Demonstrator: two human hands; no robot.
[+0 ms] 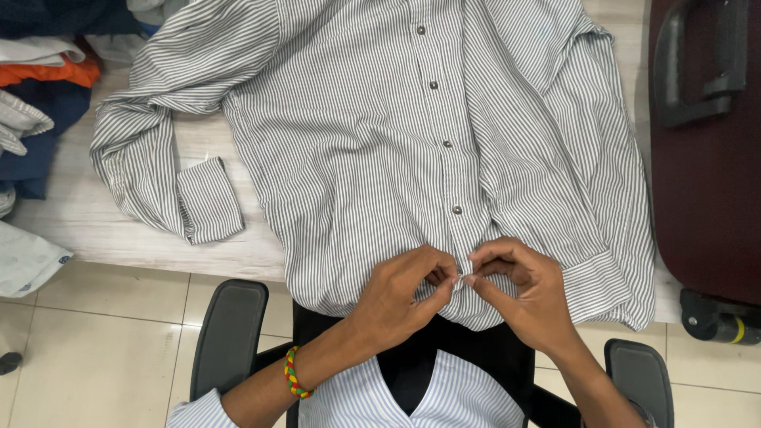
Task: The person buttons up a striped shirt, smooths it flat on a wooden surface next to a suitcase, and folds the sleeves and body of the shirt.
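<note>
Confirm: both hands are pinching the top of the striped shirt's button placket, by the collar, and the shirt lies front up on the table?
Not quite. In the head view both hands, left hand and right hand, pinch the bottom of the placket, at the hem of the striped shirt. It does lie front up on the table.

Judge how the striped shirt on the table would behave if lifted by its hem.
The striped shirt would probably hang limp: its cloth already wrinkles and its left sleeve lies bent over. It looks light, since the left hand and right hand pinch its edge with fingertips only. It seems unlikely to roll or break.
</note>
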